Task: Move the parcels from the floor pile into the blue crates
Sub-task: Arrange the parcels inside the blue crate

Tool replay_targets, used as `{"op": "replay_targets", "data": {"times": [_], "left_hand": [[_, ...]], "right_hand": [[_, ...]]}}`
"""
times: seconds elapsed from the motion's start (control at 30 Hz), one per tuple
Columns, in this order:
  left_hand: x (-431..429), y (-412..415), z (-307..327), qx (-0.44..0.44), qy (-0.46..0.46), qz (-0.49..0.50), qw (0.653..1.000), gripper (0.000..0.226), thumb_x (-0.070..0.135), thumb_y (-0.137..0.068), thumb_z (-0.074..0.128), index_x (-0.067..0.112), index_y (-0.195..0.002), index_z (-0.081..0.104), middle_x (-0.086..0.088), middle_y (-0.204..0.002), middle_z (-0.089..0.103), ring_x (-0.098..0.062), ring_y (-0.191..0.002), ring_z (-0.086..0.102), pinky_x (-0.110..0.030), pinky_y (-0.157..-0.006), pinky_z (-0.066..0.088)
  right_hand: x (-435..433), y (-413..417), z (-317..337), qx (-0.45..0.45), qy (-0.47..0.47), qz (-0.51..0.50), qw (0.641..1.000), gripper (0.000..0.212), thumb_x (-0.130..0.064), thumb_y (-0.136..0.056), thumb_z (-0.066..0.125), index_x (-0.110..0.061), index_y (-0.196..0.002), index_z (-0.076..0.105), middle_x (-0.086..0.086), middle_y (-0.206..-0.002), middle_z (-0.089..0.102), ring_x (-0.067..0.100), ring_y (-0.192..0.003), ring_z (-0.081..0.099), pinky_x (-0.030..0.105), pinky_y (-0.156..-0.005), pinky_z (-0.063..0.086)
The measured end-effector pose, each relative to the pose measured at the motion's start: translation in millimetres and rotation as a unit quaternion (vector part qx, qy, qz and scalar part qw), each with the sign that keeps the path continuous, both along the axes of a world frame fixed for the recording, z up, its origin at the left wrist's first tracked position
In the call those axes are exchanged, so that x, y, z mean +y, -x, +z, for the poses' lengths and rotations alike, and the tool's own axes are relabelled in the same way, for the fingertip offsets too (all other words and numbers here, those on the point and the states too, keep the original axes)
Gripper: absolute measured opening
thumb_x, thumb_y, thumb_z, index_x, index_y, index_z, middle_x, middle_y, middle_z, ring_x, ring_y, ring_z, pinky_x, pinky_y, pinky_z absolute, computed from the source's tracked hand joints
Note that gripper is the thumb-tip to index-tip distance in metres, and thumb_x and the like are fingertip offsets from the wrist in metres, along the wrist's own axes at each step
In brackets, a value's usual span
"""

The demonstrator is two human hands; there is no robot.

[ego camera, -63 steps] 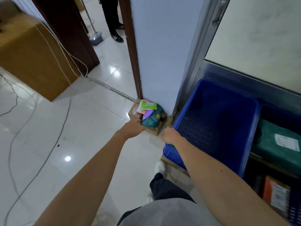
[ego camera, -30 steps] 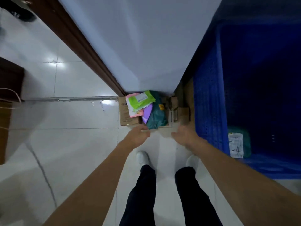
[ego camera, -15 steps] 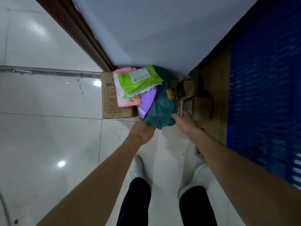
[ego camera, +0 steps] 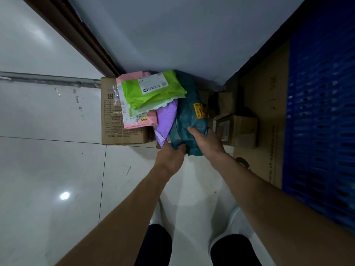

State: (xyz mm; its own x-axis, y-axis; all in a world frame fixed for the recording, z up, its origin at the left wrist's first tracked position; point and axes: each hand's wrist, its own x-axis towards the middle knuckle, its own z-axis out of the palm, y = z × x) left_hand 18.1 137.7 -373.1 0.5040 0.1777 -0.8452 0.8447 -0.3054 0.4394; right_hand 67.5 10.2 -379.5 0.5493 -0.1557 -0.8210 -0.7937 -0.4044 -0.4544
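A pile of parcels lies on the floor against the wall: a dark teal bag (ego camera: 189, 114), a purple mailer (ego camera: 166, 120), a lime green mailer (ego camera: 151, 91), a pink mailer (ego camera: 137, 120), all on a brown carton (ego camera: 110, 116). My left hand (ego camera: 170, 157) grips the near end of the teal bag from below. My right hand (ego camera: 206, 142) lies on top of the same bag, fingers curled over it. A blue crate (ego camera: 320, 121) stands at the right, its perforated wall facing me.
Small cardboard boxes (ego camera: 237, 130) sit right of the teal bag. A flat cardboard sheet (ego camera: 267, 104) leans between them and the crate. A brown door frame (ego camera: 71, 33) runs up left. My feet stand on white tiles (ego camera: 57, 169) below the pile.
I have leaned closer to the pile. Both hands moved forward from the floor edge onto the teal bag and closed on its near end.
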Motion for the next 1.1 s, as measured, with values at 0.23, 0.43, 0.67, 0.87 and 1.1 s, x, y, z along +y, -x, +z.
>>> {"op": "replay_targets", "data": {"times": [0.23,0.43,0.67,0.87,1.1], "left_hand": [[-18,2,67,0.001,0.025,-0.005,1.0,0.04,0.035,-0.097,0.051,0.019,-0.134,0.053,-0.005,-0.126,0.062,-0.028,-0.112,0.059,-0.035,-0.094,0.047],[-37,0,153,0.026,0.051,-0.019,0.998,0.034,0.037,-0.093,0.048,0.022,-0.12,0.061,-0.003,-0.111,0.069,-0.024,-0.1,0.064,-0.036,-0.087,0.052],[-58,5,244,0.033,0.06,0.009,0.998,0.047,0.047,-0.076,0.05,0.021,-0.111,0.067,-0.001,-0.107,0.073,-0.022,-0.096,0.069,-0.038,-0.089,0.055],[-60,6,328,0.013,0.068,-0.001,0.998,0.048,0.039,-0.077,0.045,0.021,-0.117,0.062,-0.001,-0.111,0.07,-0.023,-0.101,0.067,-0.037,-0.085,0.053],[-52,8,424,-0.013,0.055,0.028,0.998,0.044,0.048,-0.084,0.04,0.017,-0.098,0.068,-0.007,-0.104,0.071,-0.03,-0.099,0.068,-0.041,-0.086,0.053]], "right_hand": [[-14,-4,61,-0.016,-0.043,-0.05,0.998,0.082,-0.063,-0.073,0.072,-0.02,-0.14,0.05,0.0,-0.132,0.061,0.022,-0.114,0.062,0.042,-0.1,0.052],[-35,-5,140,0.009,-0.012,-0.076,0.997,0.066,-0.055,-0.08,0.074,-0.018,-0.129,0.053,0.002,-0.119,0.064,0.026,-0.106,0.065,0.045,-0.095,0.055],[-64,10,234,0.008,-0.025,-0.086,0.996,0.076,-0.061,-0.066,0.077,-0.021,-0.128,0.056,0.002,-0.116,0.068,0.023,-0.101,0.068,0.043,-0.093,0.057],[-79,19,324,-0.01,-0.061,-0.115,0.991,0.059,-0.042,-0.082,0.078,-0.012,-0.128,0.057,0.007,-0.118,0.068,0.023,-0.102,0.069,0.039,-0.09,0.058],[-95,40,430,-0.02,-0.118,-0.134,0.984,0.06,-0.044,-0.08,0.08,-0.012,-0.126,0.057,0.007,-0.117,0.07,0.021,-0.097,0.072,0.037,-0.085,0.06]]}}
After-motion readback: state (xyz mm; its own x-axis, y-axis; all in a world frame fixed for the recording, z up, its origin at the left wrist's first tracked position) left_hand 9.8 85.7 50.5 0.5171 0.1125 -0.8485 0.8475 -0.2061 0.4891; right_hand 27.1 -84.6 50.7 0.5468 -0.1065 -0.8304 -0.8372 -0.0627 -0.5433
